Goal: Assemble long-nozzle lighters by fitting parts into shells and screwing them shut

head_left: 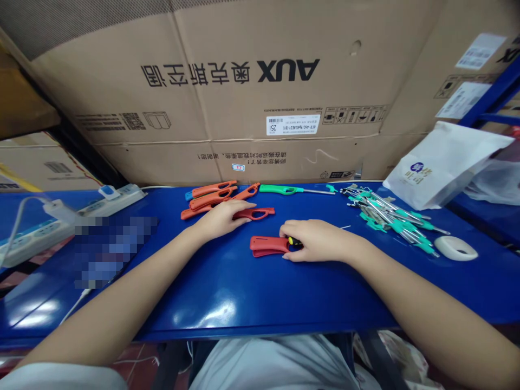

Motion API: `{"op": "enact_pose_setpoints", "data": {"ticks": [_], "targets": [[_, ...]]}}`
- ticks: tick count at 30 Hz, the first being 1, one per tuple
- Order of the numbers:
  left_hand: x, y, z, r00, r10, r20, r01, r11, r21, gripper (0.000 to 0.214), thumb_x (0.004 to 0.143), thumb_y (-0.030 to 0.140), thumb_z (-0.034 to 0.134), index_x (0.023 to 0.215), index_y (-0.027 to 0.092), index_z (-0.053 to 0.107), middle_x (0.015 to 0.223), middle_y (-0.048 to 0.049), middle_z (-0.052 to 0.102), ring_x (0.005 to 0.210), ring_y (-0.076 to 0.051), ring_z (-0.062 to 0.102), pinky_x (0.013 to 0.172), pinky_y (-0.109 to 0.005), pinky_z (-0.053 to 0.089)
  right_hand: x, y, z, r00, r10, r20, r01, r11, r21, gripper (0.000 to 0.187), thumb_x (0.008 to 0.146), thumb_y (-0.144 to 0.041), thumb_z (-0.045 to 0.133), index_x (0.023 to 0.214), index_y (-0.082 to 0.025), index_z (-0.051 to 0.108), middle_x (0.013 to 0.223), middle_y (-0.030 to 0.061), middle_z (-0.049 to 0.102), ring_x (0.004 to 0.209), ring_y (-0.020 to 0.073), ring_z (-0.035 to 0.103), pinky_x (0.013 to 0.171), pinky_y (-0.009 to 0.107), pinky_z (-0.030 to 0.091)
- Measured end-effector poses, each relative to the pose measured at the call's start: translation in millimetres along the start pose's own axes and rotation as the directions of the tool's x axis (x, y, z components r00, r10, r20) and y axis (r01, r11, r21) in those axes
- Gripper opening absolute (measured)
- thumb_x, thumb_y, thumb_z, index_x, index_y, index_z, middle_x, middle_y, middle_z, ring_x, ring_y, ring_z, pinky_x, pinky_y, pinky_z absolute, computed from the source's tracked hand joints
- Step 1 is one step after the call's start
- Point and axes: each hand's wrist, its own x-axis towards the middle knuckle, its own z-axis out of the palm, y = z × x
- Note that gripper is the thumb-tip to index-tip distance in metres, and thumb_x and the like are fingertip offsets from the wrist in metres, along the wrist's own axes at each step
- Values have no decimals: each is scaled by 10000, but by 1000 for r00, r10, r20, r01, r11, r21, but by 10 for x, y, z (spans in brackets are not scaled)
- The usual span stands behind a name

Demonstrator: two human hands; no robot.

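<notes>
My left hand (223,219) has its thumb and fingers closed around a red lighter casing (266,213) with a trigger loop, beside a pile of orange lighter casings (211,197). A bit of blue shows at the pile's back. To the right, my right hand (319,241) is closed on a screwdriver (293,241) with a yellow and black handle; its thin shaft sticks out behind the hand. The same fingers touch another red casing (268,246) lying on the table. Behind both hands lies a green lighter (278,189) with a metal tube.
Metal lighter tubes with green parts (392,216) are heaped at right, next to a white rounded object (455,248) and a white paper bag (442,168). A power strip (117,201) stands left on the blue table (227,292). A large cardboard sheet (227,108) rises behind.
</notes>
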Motion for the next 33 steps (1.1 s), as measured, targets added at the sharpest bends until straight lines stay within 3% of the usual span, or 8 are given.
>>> {"op": "enact_pose_setpoints", "data": {"ticks": [4, 10, 16, 22, 26, 30, 33], "targets": [[-18, -33, 31, 1000, -17, -3, 17, 1000, 18, 453, 962, 414, 606, 1350, 180, 618, 1345, -121, 684, 1215, -276, 665, 1076, -448, 520, -10, -1, 3, 1000, -4, 1, 4, 1000, 3, 281, 886, -470, 665, 966, -214, 580, 986, 31, 637, 727, 174, 559, 580, 272, 272], [-40, -49, 13, 998, -58, -10, 58, 996, 73, 368, 943, 369, 635, 1249, 169, 674, 1230, -119, 734, 1095, -267, 710, 1001, -420, 561, -26, 22, 14, 1000, 0, -2, 0, 1000, -2, 278, 890, -475, 657, 970, -222, 575, 983, 26, 632, 734, 179, 565, 582, 274, 278], [-56, -80, -90, 995, -100, -29, 103, 978, 180, 273, 910, 239, 645, 1162, 163, 718, 1091, -129, 743, 1036, -303, 689, 961, -481, 553, -18, 36, 31, 1000, -13, -12, 13, 1000, -7, 278, 890, -468, 672, 1003, -227, 594, 986, 18, 644, 742, 182, 581, 586, 277, 292], [-77, -114, -164, 991, -110, -80, 127, 961, 247, 303, 893, 212, 615, 1175, 155, 710, 1214, -156, 685, 1166, -343, 634, 1027, -535, 511, -19, 29, 6, 997, -68, -27, 68, 998, -1, 377, 902, -547, 675, 1072, -211, 668, 1028, 46, 674, 779, 199, 628, 627, 292, 368], [-71, 73, -161, 988, -75, -134, 105, 967, 234, 358, 904, 346, 645, 1228, 204, 695, 1305, -125, 662, 1264, -356, 580, 1086, -571, 460, -2, 43, -3, 993, -86, -82, 97, 986, 135, 382, 950, -524, 622, 1179, -228, 701, 1100, 67, 719, 915, 218, 672, 731, 303, 445], [-57, 374, -141, 992, -6, -123, 10, 999, 37, 329, 1023, 394, 500, 1174, 189, 709, 1221, -90, 732, 1181, -261, 658, 1082, -435, 496, 40, 111, 16, 987, -9, -159, 40, 981, 192, 282, 1006, -391, 543, 1075, -216, 753, 1071, 74, 769, 931, 210, 688, 791, 301, 456], [-69, 549, -135, 993, 53, -102, -49, 998, 48, 320, 1024, 390, 509, 1192, 186, 689, 1236, -93, 723, 1220, -264, 640, 1073, -408, 497, 75, 188, 44, 980, 77, -186, -40, 980, 195, 261, 991, -338, 543, 1026, -207, 766, 1021, 70, 785, 873, 199, 688, 762, 290, 448]]}}
